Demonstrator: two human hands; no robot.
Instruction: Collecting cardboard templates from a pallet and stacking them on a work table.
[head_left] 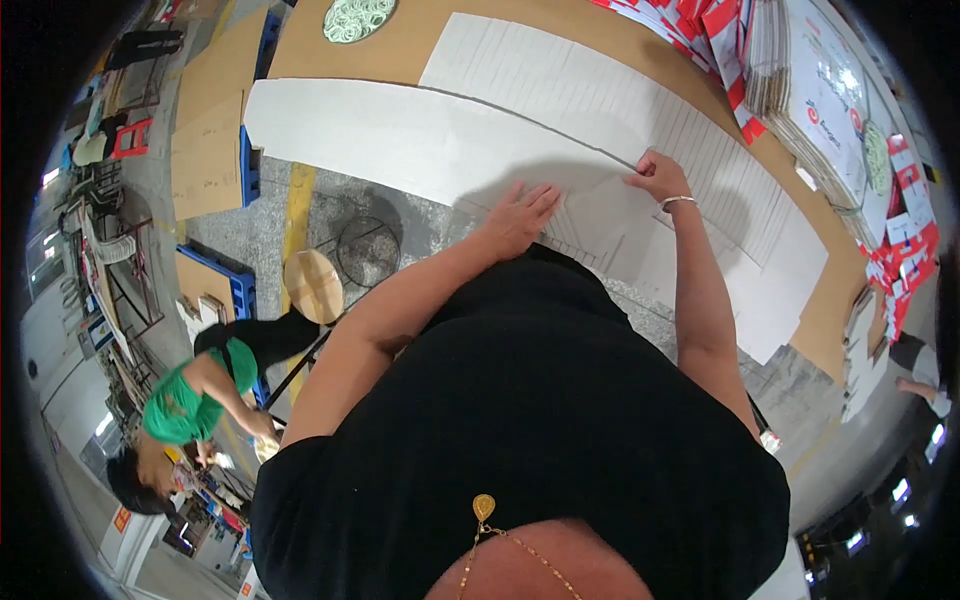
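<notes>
Two hands on white cardboard sheet (560, 215) atop worktable stack: left hand (518, 222) flat, fingers spread, pressing; right hand (658, 178) pinching sheet edge. Advice: keep left palm weighted, lift edge slowly, align corners.

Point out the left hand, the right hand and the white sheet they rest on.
left hand (520, 215), head view, back of the hand.
right hand (660, 177), head view, knuckles above the bracelet.
white sheet (400, 130), head view, bare flat stretch left of the hands.

I stand in a packing workshop: big white card sheets (520, 150) cover my cardboard-topped counter (400, 50), flat printed cartons (820, 90) stack beside it, blue pallets (235, 285) sit on concrete floor (260, 235).
</notes>
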